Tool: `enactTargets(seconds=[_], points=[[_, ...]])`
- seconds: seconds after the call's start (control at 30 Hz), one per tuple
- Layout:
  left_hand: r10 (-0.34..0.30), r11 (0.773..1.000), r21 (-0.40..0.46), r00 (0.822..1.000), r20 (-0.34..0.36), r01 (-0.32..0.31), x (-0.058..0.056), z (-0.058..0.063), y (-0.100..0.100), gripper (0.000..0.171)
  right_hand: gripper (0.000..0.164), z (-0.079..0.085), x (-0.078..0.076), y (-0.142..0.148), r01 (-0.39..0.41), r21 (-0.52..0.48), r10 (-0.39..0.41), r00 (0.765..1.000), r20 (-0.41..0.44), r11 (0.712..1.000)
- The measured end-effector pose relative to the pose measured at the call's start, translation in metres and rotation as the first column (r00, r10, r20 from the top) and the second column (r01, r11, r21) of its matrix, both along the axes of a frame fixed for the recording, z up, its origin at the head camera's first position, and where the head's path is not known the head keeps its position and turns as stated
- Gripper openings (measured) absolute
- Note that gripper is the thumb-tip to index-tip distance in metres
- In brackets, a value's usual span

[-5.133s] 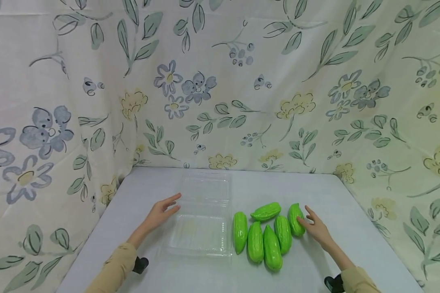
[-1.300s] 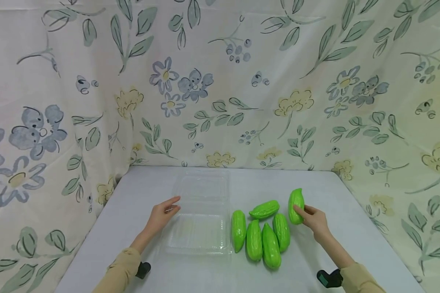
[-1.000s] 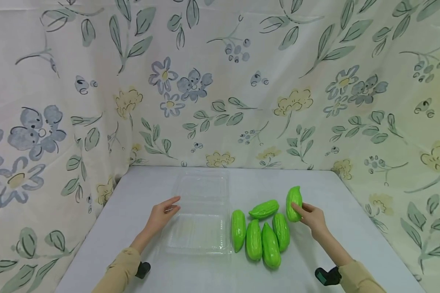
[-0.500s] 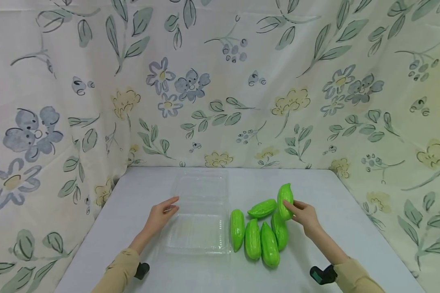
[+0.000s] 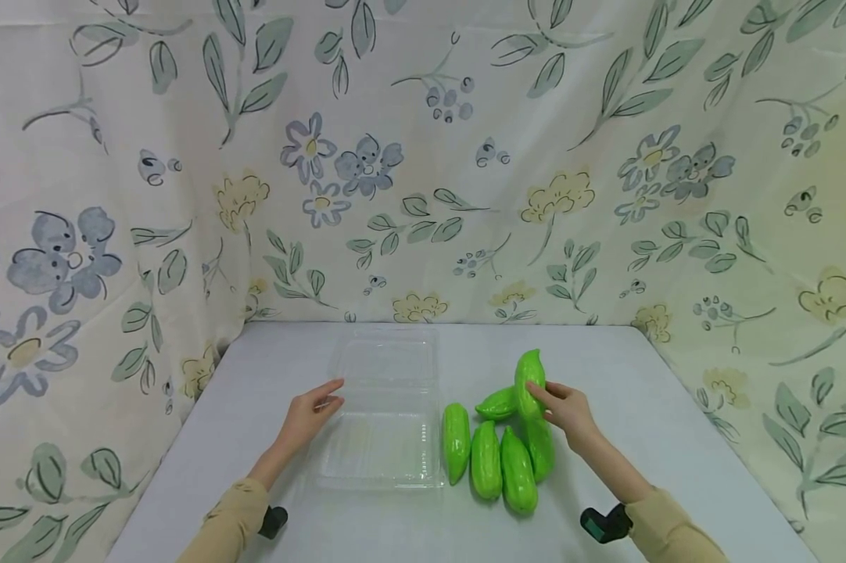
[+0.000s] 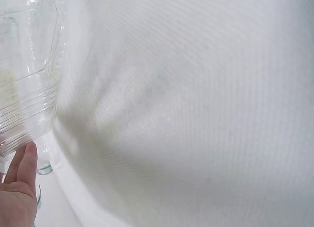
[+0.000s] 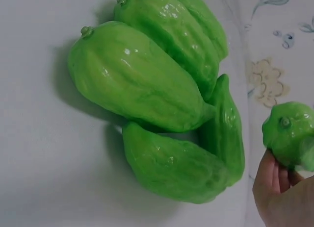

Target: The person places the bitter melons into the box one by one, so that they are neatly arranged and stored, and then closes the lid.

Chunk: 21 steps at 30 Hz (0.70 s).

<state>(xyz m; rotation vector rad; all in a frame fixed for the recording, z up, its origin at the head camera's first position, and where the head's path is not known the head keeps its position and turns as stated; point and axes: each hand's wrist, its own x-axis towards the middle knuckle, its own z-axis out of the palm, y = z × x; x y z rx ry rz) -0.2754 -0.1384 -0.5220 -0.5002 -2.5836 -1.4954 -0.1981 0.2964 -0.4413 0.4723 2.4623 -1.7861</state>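
Observation:
My right hand [image 5: 569, 410] pinches a glossy green bitter melon [image 5: 528, 371] between thumb and fingers, pointed end up. It is raised above the table and overlaps two other melons in the head view. In the right wrist view the held melon [image 7: 289, 129] shows end-on above the fingers [image 7: 277, 180]. My left hand [image 5: 306, 413] lies at the left side of a clear plastic clamshell box [image 5: 377, 450], its thumb and fingers apart. Its fingertips [image 6: 31, 151] touch the box's edge in the left wrist view.
Several more bitter melons [image 5: 485, 461] lie in a cluster right of the box, one [image 5: 496, 404] nearly sideways at the back. The box's lid [image 5: 388, 360] lies open towards the back of the white table [image 5: 592, 360]. A floral cloth [image 5: 423, 156] hangs behind and at both sides.
My right hand has taken the rightmost bitter melon, lifted it off the table and carried it left over the cluster. My left hand has stayed at the box's side.

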Motion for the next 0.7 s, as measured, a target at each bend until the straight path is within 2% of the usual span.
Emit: enactTargets(seconds=[0.47,0.7], points=[[-0.011,1.000,0.003,0.999,-0.034,0.011,0.000,0.000,0.000,0.041,0.080,0.000,-0.006,-0.027,-0.017,-0.077,0.016,1.000,-0.006,0.997],[-0.018,1.000,0.007,0.999,-0.035,0.019,-0.002,-0.002,-0.001,0.041,0.078,-0.002,-0.011,-0.041,-0.033,-0.073,0.032,0.999,-0.015,0.997]])
